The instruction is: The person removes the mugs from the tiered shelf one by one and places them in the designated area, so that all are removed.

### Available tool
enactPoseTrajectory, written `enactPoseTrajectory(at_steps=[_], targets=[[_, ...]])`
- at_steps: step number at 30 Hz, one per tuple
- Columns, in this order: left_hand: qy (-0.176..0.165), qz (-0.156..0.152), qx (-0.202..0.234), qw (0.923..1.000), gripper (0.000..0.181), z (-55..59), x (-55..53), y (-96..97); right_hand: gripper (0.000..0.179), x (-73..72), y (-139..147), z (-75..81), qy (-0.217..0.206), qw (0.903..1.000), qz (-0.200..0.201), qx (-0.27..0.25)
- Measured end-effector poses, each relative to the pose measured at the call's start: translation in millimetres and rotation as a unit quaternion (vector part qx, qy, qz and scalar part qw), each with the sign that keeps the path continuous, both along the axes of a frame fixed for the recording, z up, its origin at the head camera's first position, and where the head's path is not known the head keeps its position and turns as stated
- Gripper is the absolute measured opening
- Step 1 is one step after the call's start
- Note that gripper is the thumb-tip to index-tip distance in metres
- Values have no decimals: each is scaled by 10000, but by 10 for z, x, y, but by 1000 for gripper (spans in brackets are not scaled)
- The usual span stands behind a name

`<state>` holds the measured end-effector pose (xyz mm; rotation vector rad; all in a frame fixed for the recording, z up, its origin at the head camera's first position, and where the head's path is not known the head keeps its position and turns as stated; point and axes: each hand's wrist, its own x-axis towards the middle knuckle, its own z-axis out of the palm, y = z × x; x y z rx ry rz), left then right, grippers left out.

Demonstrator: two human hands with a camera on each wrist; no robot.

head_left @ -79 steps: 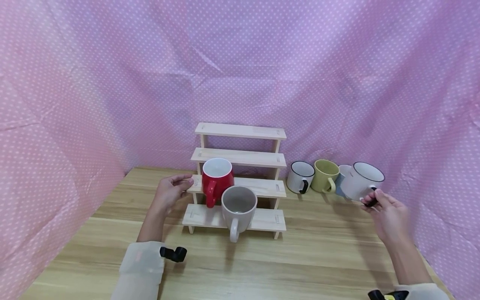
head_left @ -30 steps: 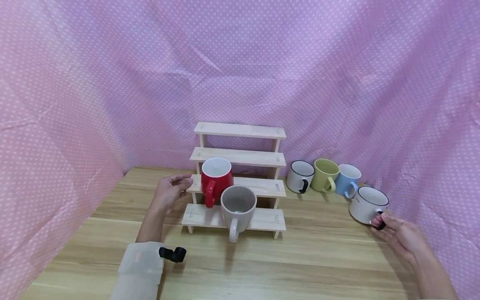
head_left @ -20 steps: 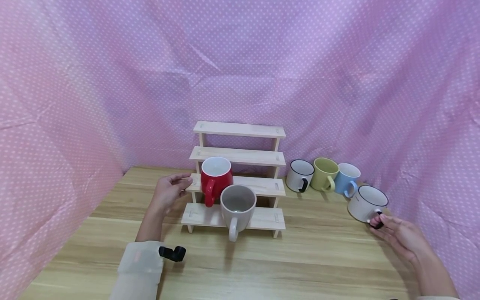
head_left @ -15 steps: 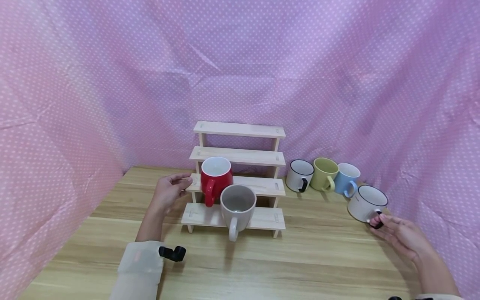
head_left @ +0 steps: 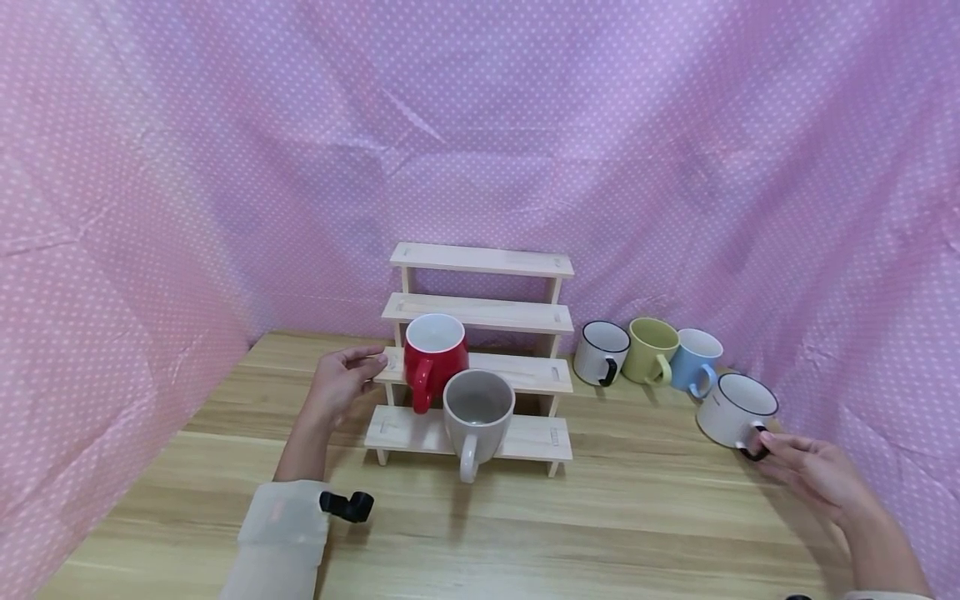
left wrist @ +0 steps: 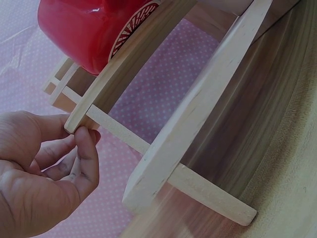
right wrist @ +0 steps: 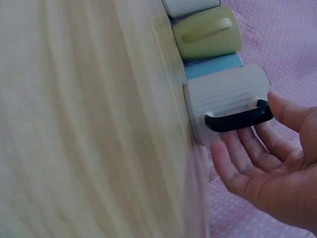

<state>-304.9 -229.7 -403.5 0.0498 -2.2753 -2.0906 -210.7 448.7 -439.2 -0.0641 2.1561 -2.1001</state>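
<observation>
Head view: rightmost mug [head_left: 729, 419] stands between the hands [head_left: 337, 390], by the right [head_left: 821, 477].

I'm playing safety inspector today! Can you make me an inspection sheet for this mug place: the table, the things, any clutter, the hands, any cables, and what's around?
Surface: wood-grain table; no spill seen.
Job's things: wooden stand, with a red mug on its second step up and a grey mug on its bottom step. On the table, to the right: white mug, yellow-green mug, blue mug, black-rimmed mug.
Clutter: nothing seen.
Left hand: pinches the second step's left end.
Right hand: at the black-rimmed mug's black handle; how firmly it grips is unclear.
Cables: nothing seen that's clearly a cable.
Surroundings: pink dotted cloth behind and at both sides.
</observation>
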Motion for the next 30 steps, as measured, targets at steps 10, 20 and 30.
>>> enactPoseTrajectory(at_steps=[10, 20, 30], targets=[[-39, 4, -85, 10000, 43, -3, 3, -7, 54, 8, -222, 355, 328, 9314, -1417, 3337], [-28, -1, -106, 9999, 43, 7, -2, -10, 49, -122, -660, 617, 1437, 8989, -1620, 3809], [-20, 14, -154, 9999, 44, -2, -2, -15, 36, -368, -1338, 780, 2067, 8962, -856, 3831]])
